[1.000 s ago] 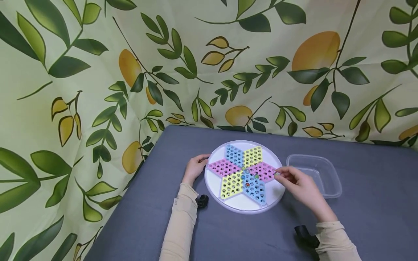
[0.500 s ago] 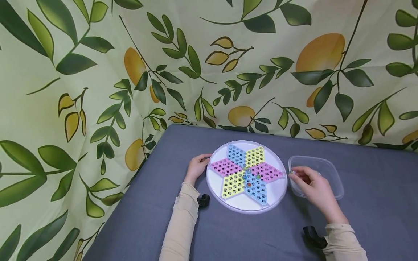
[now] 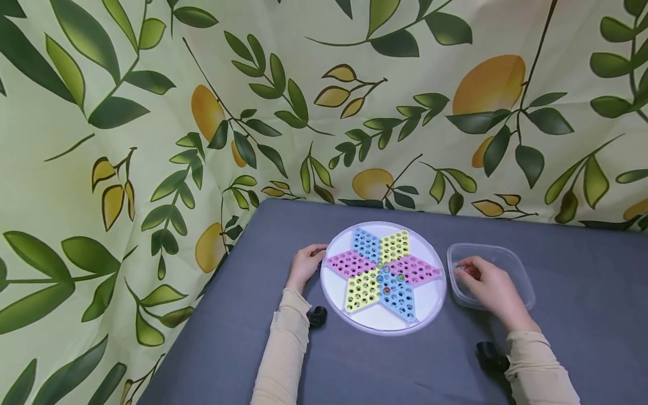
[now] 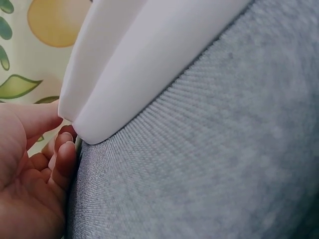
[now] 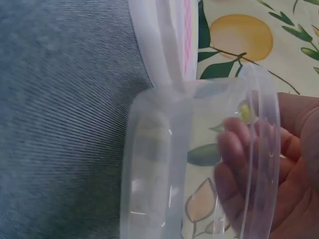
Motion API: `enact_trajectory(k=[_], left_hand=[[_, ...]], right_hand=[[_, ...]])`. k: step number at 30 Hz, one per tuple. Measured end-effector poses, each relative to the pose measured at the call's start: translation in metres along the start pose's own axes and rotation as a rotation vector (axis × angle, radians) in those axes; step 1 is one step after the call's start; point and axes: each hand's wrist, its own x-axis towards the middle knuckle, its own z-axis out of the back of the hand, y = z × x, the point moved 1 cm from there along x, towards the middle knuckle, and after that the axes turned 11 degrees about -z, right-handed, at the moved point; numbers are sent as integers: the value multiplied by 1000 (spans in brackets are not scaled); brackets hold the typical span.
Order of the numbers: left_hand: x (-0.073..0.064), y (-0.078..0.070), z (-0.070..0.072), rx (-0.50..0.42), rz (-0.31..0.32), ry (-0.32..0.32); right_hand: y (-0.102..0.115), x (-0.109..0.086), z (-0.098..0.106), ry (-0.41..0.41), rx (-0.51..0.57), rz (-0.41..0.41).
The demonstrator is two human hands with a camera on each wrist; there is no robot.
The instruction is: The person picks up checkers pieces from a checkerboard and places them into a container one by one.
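A round white Chinese checkers board point(image 3: 338, 298) with a blue, pink and yellow star lies on the table. Several glass marbles point(image 3: 387, 291) sit in its holes, around the centre and in the near blue point. My left hand point(image 3: 305, 264) holds the board's left rim with its fingertips; in the left wrist view the curled fingers point(image 4: 64, 154) meet the rim's edge. Over the clear plastic container point(image 3: 523, 281), my right hand point(image 3: 492, 288) pinches a marble point(image 3: 459, 268). Through the container's wall, the right wrist view shows that marble yellowish green at the fingertips.
A grey cloth point(image 3: 385, 371) covers the table, which meets a leaf-and-fruit printed curtain point(image 3: 283, 135) at the back and left. The container stands just right of the board. Black wrist devices point(image 3: 491, 357) are by both sleeves.
My right hand has moved right, from the board's right edge to over the container, with the marble between its fingers. The left hand stays at the rim. The board's marbles look unchanged.
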Motion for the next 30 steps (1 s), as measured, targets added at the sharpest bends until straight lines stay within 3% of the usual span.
enact_trajectory(k=[7, 15, 30], left_hand=[[-1, 2, -1, -3, 0, -5], [-3, 3, -2, -5, 1, -8], [-1, 0, -1, -7, 16, -14]], right_hand=[[-6, 4, 2, 51, -24, -49], [-12, 9, 4, 25, -52, -48], [-23, 22, 7, 30, 17, -34]])
